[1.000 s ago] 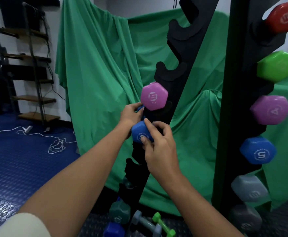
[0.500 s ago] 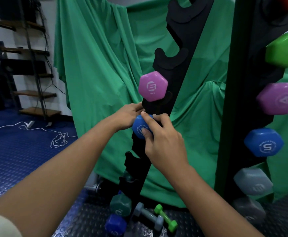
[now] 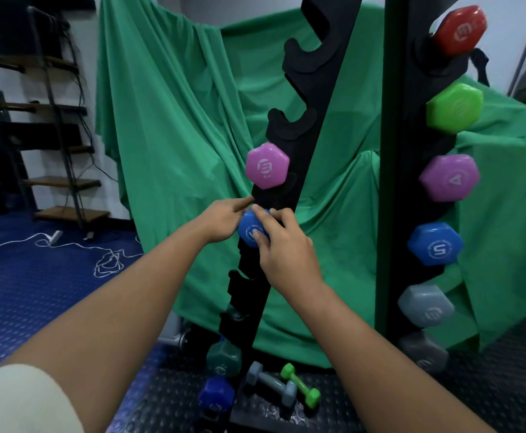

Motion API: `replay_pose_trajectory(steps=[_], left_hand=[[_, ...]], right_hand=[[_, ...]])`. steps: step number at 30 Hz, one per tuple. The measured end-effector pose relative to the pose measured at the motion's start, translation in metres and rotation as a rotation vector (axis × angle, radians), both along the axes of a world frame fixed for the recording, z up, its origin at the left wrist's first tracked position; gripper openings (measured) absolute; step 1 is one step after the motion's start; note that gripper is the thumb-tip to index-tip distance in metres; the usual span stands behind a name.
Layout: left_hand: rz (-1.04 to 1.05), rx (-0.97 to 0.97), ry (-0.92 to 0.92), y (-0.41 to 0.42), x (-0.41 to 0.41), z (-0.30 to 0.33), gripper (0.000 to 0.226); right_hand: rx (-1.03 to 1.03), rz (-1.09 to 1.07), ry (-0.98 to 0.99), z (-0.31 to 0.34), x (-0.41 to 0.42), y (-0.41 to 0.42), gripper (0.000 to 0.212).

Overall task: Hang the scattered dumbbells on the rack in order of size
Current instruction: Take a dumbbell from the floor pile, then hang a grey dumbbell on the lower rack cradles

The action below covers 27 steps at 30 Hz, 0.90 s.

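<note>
From the head view, both hands are on a blue hexagonal rubber-coated dumbbell (image 3: 250, 231) at the left upright of the tall black notched rack (image 3: 299, 126), just under the pink hexagonal dumbbell (image 3: 266, 165) already hung there. The right hand (image 3: 282, 245) curls round the blue head, thumb pressed on its face; the left hand (image 3: 221, 221) grips behind it, forefinger stretched toward the notch.

The handle is hidden, so I cannot tell whether it sits fully in its cradle. If it rests only on the lip, I reckon letting go would tip it out, and it could drop onto the small grey dumbbell (image 3: 271, 384) and the slim lime-green dumbbell (image 3: 300, 385) lying on the black studded floor mat (image 3: 364, 398). Fingers could get pinched too.

The rack is the holder here: its right side carries red, green, pink, blue and two grey heads; several upper notches are bare.
</note>
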<state>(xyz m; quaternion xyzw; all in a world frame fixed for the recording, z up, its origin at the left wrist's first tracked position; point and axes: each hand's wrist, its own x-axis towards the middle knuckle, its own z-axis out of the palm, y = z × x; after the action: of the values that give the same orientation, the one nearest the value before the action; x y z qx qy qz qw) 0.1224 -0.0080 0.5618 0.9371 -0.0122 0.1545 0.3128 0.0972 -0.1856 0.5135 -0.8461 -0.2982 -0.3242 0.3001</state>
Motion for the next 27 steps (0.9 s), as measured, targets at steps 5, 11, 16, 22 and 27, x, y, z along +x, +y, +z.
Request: replay_pose_trajectory(steps=[5, 11, 16, 22, 27], left_hand=[[-0.002, 0.178, -0.046, 0.006, -0.030, -0.006, 0.049], [0.085, 0.188, -0.158, 0.000, -0.068, -0.017, 0.058], [0.199, 0.202, -0.284, -0.018, -0.096, -0.054, 0.067], [0.232, 0.214, -0.283, -0.066, -0.138, -0.115, 0.052], [0.168, 0.178, -0.130, -0.095, -0.150, -0.177, 0.047]], right_hand=[[-0.077, 0.025, 0.059, 0.005, -0.008, -0.005, 0.059], [-0.153, 0.000, 0.126, -0.005, -0.030, -0.021, 0.068], [-0.135, 0.026, 0.123, -0.027, -0.046, -0.047, 0.062], [-0.103, 0.040, 0.157, -0.062, -0.068, -0.081, 0.043], [-0.115, -0.007, 0.307, -0.117, -0.076, -0.115, 0.039]])
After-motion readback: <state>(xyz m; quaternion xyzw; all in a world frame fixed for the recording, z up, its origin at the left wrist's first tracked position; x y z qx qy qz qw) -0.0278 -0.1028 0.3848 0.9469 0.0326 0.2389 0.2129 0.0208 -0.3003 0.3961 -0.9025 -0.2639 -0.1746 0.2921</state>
